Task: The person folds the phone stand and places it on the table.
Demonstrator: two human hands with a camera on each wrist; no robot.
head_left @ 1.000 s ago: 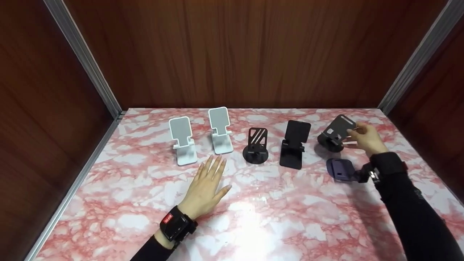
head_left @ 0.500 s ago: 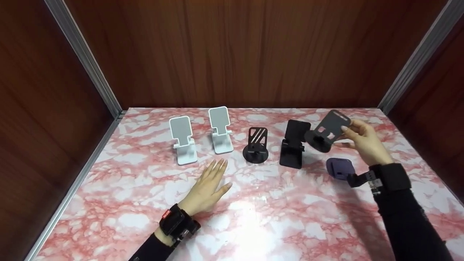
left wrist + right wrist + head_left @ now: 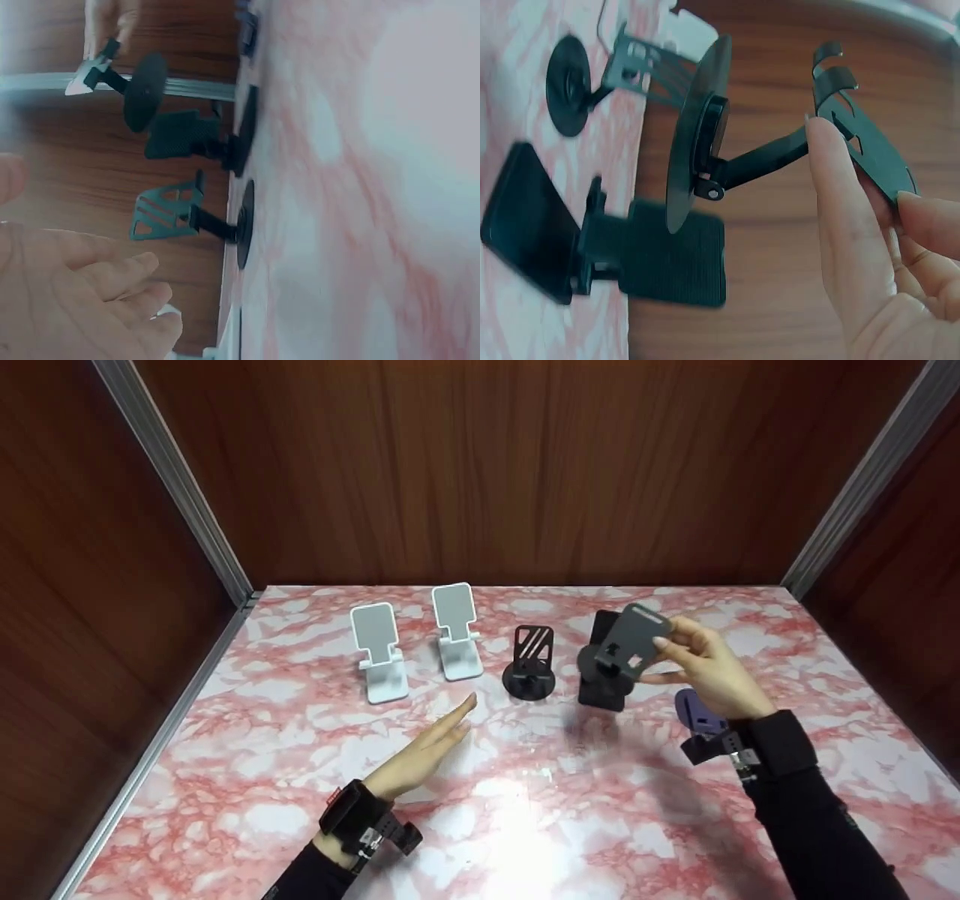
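Note:
My right hand (image 3: 709,667) pinches the back plate of a dark grey phone stand (image 3: 636,639) by its edge, thumb in front and fingers behind. In the right wrist view the stand's round base (image 3: 697,135) and bent arm hang above the table. From the head view it overlaps a black phone stand (image 3: 602,694) standing behind it. My left hand (image 3: 420,754) is turned on its side with straight fingers, holding nothing. Nearest to it are a round-based black phone stand with slotted plate (image 3: 529,679) and two white phone stands (image 3: 386,681) (image 3: 460,656).
A purple folded stand (image 3: 697,712) lies at the right, partly behind my right wrist. The red-and-white marbled table (image 3: 300,765) is enclosed by wooden panels (image 3: 495,472) at the back and sides, with metal strips along the corners.
My right hand has lifted the dark grey phone stand from the right and carried it left, in front of the black stand. My left hand has tipped from palm-down onto its side.

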